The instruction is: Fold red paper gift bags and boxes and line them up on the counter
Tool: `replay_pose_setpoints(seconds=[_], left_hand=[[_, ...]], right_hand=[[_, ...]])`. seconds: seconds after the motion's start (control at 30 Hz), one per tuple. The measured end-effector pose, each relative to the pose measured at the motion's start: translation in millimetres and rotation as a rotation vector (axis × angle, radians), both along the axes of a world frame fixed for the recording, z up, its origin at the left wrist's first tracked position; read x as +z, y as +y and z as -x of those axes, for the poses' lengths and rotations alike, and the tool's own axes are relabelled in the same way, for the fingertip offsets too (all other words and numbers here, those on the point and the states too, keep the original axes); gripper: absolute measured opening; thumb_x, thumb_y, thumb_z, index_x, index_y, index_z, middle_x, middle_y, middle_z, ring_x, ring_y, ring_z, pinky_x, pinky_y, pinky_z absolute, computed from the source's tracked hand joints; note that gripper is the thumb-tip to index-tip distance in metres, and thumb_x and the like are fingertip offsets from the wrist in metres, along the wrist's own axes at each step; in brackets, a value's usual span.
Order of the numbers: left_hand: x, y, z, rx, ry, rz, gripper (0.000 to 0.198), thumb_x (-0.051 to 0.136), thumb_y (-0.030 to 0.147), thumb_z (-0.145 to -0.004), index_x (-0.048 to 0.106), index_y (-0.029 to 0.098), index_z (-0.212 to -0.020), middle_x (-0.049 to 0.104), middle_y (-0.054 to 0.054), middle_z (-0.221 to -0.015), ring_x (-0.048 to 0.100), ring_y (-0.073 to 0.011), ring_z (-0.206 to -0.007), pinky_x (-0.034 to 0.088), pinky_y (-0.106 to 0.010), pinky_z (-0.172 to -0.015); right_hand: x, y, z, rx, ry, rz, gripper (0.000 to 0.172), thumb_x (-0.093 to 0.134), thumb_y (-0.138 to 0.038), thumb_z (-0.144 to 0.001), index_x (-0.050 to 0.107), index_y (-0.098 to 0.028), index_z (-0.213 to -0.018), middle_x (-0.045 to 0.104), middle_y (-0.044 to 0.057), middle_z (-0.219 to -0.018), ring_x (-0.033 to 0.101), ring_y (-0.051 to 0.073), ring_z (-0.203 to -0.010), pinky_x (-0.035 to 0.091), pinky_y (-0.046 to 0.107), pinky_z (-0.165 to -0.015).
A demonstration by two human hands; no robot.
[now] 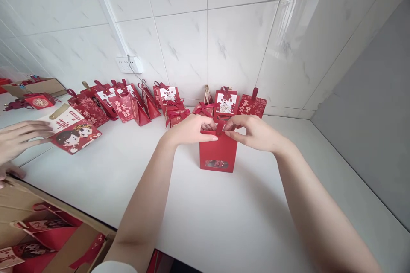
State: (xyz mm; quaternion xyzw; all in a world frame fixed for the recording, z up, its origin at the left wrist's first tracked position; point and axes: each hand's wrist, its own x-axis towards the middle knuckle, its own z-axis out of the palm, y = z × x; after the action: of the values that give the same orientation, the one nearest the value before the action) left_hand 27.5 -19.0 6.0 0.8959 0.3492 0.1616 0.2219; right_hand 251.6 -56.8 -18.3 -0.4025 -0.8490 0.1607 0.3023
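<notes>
A red gift box [218,151] stands upright on the white table, an oval clear window low on its front. Its top edge is gripped from the left by my left hand [192,130], thumb in front and fingers behind. My right hand [253,132] pinches the same top edge from the right. Between the two hands a dark red ribbon loop [220,126] rises from the top. Fingertips behind the box top are partly hidden.
Several decorated red gift boxes line the tiled wall, among them a white-labelled box [226,103] and a triangular box [149,104]. At left another person's hand [24,136] holds a cartoon-printed box [75,132]. A cardboard carton [92,217] with red boxes sits lower left.
</notes>
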Motion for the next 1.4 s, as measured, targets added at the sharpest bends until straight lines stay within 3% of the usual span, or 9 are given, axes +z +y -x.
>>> replay_pose_setpoints(seconds=[0.23, 0.43, 0.53, 0.63, 0.83, 1.07, 1.2, 1.3, 1.4], left_hand=[[2.2, -7, -12, 0.018, 0.043, -0.145, 0.019, 0.06, 0.032, -0.076, 0.056, 0.017, -0.066, 0.059, 0.002, -0.065, 0.052, -0.0118, -0.059, 0.035, -0.025, -0.056], [34.5, -50, -1, 0.013, -0.026, -0.279, 0.018, 0.057, 0.033, -0.079, 0.06, 0.021, -0.065, 0.058, -0.001, -0.062, 0.055, -0.016, -0.067, 0.039, -0.028, -0.063], [45.7, -68, 5, -0.029, -0.043, -0.199, 0.017, 0.058, 0.034, -0.077, 0.065, 0.023, -0.066, 0.063, -0.002, -0.067, 0.058, -0.0176, -0.072, 0.043, -0.028, -0.066], [48.3, -71, 6, -0.061, -0.051, -0.129, 0.016, 0.062, 0.036, -0.075, 0.068, 0.022, -0.069, 0.065, -0.003, -0.071, 0.059, -0.0174, -0.073, 0.044, -0.027, -0.064], [27.1, -33, -1, 0.013, -0.121, -0.066, 0.021, 0.065, 0.04, -0.074, 0.069, 0.019, -0.076, 0.068, -0.002, -0.077, 0.061, -0.0157, -0.072, 0.047, -0.025, -0.065], [-10.7, 15, -3, -0.069, -0.149, 0.173, 0.037, 0.067, 0.034, -0.073, 0.067, 0.021, -0.107, 0.068, -0.004, -0.106, 0.061, -0.0202, -0.101, 0.048, -0.029, -0.084], [-16.8, 20, -2, -0.015, -0.174, 0.21, 0.029, 0.062, 0.04, -0.077, 0.071, 0.018, -0.094, 0.07, -0.003, -0.092, 0.062, -0.0177, -0.088, 0.048, -0.026, -0.077], [-22.0, 20, -8, 0.038, -0.197, 0.162, 0.029, 0.061, 0.043, -0.077, 0.071, 0.016, -0.082, 0.068, -0.002, -0.079, 0.061, -0.0165, -0.078, 0.046, -0.026, -0.068], [-31.1, 21, -18, 0.04, -0.249, 0.187, 0.031, 0.065, 0.043, -0.073, 0.071, 0.015, -0.085, 0.068, -0.003, -0.082, 0.061, -0.0184, -0.081, 0.047, -0.028, -0.071]], right_hand=[[-6.8, 5, 8, 0.0, -0.099, -0.094, 0.008, 0.051, -0.024, -0.085, 0.058, -0.02, -0.082, 0.063, 0.002, -0.077, 0.055, 0.016, -0.065, 0.039, 0.028, -0.058], [31.4, -43, 13, 0.059, -0.119, -0.32, 0.019, 0.04, -0.023, -0.092, 0.058, -0.021, -0.085, 0.059, 0.005, -0.076, 0.052, 0.019, -0.069, 0.038, 0.031, -0.06], [46.6, -69, 18, 0.093, -0.137, -0.37, 0.024, 0.038, -0.025, -0.094, 0.061, -0.023, -0.088, 0.059, 0.006, -0.076, 0.053, 0.02, -0.069, 0.039, 0.033, -0.061], [49.7, -77, 18, 0.11, -0.148, -0.341, 0.023, 0.039, -0.023, -0.094, 0.062, -0.024, -0.088, 0.06, 0.006, -0.077, 0.055, 0.019, -0.067, 0.039, 0.032, -0.061], [39.6, -66, 1, -0.067, -0.107, -0.19, 0.02, 0.044, -0.026, -0.093, 0.064, -0.026, -0.095, 0.066, 0.004, -0.083, 0.059, 0.018, -0.066, 0.04, 0.03, -0.055], [38.2, -57, -8, -0.104, -0.003, -0.051, 0.019, 0.049, -0.03, -0.09, 0.067, -0.028, -0.096, 0.069, 0.002, -0.088, 0.062, 0.019, -0.07, 0.043, 0.03, -0.055], [25.1, -32, -4, -0.183, 0.048, -0.004, 0.019, 0.05, -0.031, -0.089, 0.068, -0.026, -0.089, 0.069, 0.002, -0.09, 0.062, 0.02, -0.077, 0.044, 0.03, -0.06], [11.7, -14, 4, -0.149, 0.103, 0.064, 0.016, 0.056, -0.034, -0.084, 0.068, -0.025, -0.087, 0.069, 0.003, -0.096, 0.062, 0.021, -0.084, 0.045, 0.03, -0.066], [1.1, -2, 14, -0.173, 0.212, 0.154, 0.02, 0.056, -0.039, -0.083, 0.066, -0.023, -0.079, 0.068, 0.002, -0.086, 0.06, 0.018, -0.075, 0.043, 0.028, -0.059]])
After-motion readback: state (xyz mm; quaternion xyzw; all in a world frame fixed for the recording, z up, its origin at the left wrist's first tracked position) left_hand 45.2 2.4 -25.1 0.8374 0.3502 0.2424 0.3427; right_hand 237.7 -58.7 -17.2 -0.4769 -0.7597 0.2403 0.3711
